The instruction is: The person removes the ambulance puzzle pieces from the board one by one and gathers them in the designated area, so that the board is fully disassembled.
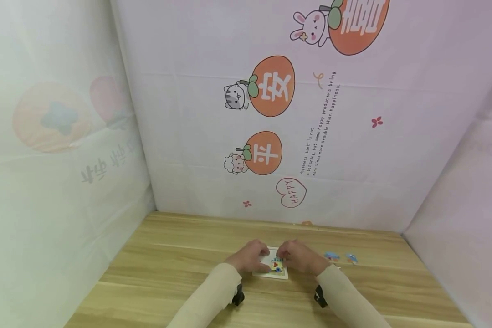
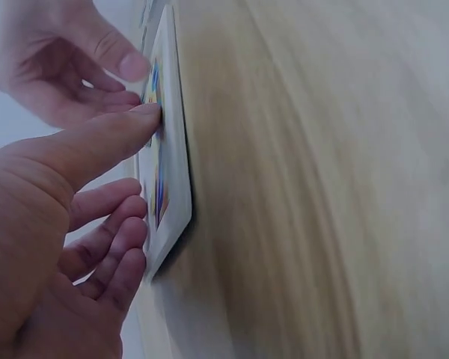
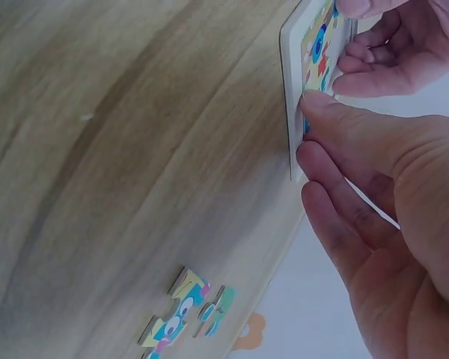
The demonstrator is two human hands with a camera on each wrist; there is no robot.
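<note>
A white-rimmed puzzle board (image 1: 270, 275) lies on the table between both hands, a colourful picture on its right part. My left hand (image 1: 249, 257) is at the left side of the board. Its thumb (image 2: 127, 134) touches the picture in the left wrist view, while the other fingers lie loosely bent along the far side. Over the board's right side, my right hand (image 1: 302, 258) pinches a puzzle piece (image 3: 307, 126) between thumb and fingers. Only a blue bit of that piece shows; the hand covers the rest.
Loose puzzle pieces, a blue one (image 1: 332, 256) and another (image 1: 352, 258), lie on the wooden table (image 1: 180, 246) right of the board. Printed cloth walls (image 1: 197, 136) stand behind and on both sides.
</note>
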